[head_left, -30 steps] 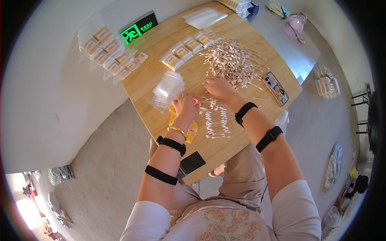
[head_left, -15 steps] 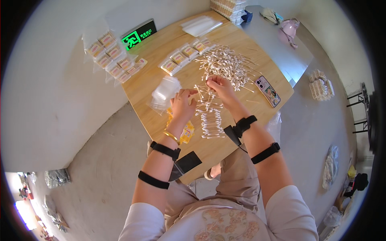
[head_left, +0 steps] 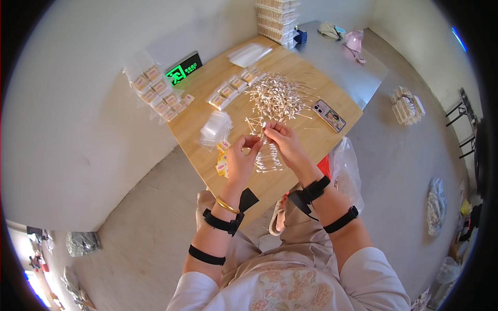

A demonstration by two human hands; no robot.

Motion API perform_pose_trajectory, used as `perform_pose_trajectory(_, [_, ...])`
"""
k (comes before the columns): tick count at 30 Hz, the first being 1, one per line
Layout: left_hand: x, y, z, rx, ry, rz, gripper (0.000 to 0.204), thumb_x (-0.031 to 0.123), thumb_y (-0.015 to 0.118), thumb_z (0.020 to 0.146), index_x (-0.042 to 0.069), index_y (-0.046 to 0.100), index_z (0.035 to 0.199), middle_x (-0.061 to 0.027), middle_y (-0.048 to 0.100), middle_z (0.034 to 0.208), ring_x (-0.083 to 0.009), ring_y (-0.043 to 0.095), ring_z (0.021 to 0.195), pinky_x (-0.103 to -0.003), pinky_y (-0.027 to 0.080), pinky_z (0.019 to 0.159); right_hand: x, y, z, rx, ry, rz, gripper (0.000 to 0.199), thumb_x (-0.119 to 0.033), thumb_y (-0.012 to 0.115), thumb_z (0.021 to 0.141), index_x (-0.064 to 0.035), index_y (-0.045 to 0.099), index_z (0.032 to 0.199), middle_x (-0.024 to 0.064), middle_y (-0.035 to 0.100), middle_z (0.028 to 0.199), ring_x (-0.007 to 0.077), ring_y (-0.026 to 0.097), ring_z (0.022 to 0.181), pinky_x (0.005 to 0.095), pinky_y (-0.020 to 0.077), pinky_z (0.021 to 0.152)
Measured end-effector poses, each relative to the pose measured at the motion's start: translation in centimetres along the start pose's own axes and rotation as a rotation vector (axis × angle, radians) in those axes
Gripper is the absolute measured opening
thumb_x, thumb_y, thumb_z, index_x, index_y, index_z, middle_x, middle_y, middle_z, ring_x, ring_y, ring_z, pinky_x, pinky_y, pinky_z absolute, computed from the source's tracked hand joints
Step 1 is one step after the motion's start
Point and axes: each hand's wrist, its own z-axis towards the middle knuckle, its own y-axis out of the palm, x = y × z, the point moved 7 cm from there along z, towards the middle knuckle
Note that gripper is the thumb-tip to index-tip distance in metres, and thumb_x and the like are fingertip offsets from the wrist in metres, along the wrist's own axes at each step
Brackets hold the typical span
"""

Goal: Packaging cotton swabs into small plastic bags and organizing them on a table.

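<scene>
Over the wooden table my right hand (head_left: pixel 284 142) pinches a cotton swab (head_left: pixel 264 125), its white tip showing past the fingertips. Close beside it, my left hand (head_left: pixel 244 158) has thumb and fingers drawn together; what they hold, if anything, is hidden. Below the fingers lies a row of swabs (head_left: pixel 268 158) set side by side, partly covered by my hands. A few crossed swabs (head_left: pixel 253 125) rest just beyond. Farther off is a big loose heap of swabs (head_left: pixel 280 96). Small yellow-and-white cards (head_left: pixel 222 165) lie left of my left hand.
Clear plastic bags (head_left: pixel 216 128) and filled swab packs (head_left: pixel 228 92) lie on the table (head_left: pixel 194 147) at left. A phone (head_left: pixel 329 115) sits at right, a lit exit sign (head_left: pixel 184 68) by the wall. Stacked packs (head_left: pixel 276 23) rise at the back, beside a grey table (head_left: pixel 332 62).
My hands have come together and back from the heap toward the swab row. The left fingers, spread before, are now drawn together. The whole view has shifted slightly.
</scene>
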Motion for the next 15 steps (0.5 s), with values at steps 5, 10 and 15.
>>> perform_pose_trajectory(5, [1.4,-1.1,-2.5,0.046,0.045,0.018,0.015,0.015,0.075,0.087,0.004,0.073,0.096,-0.0024,0.073,0.087,-0.0106,0.065,0.081,-0.029,0.046,0.076,-1.0,1.1,-2.9,-0.002,-0.034,-0.028,0.011,-0.014,0.066,0.094,-0.0048,0.066,0.101,-0.0036,0.063,0.088,0.0046,0.057,0.083,0.0211,0.0447,0.075])
perform_pose_trajectory(10, [0.9,-1.2,-5.8,-0.064,-0.007,0.037,0.015,0.015,0.074,0.088,0.003,0.073,0.098,-0.0014,0.073,0.085,-0.0091,0.065,0.079,-0.028,0.047,0.074,-1.1,1.9,-6.7,-0.059,0.049,-0.153,0.015,-0.015,0.067,0.096,-0.0013,0.066,0.101,-0.0012,0.066,0.091,0.0057,0.060,0.088,0.0230,0.0482,0.080])
perform_pose_trajectory(15, [-1.8,0.4,-10.6,-0.205,-0.166,-0.128,0.018,0.015,0.071,0.092,0.000,0.071,0.102,-0.0012,0.072,0.090,-0.0078,0.064,0.081,-0.025,0.049,0.073,0.5,0.3,-11.3,-0.084,0.095,-0.195,0.016,-0.015,0.067,0.095,-0.0003,0.066,0.102,0.0012,0.067,0.092,0.0070,0.061,0.085,0.0231,0.0497,0.078])
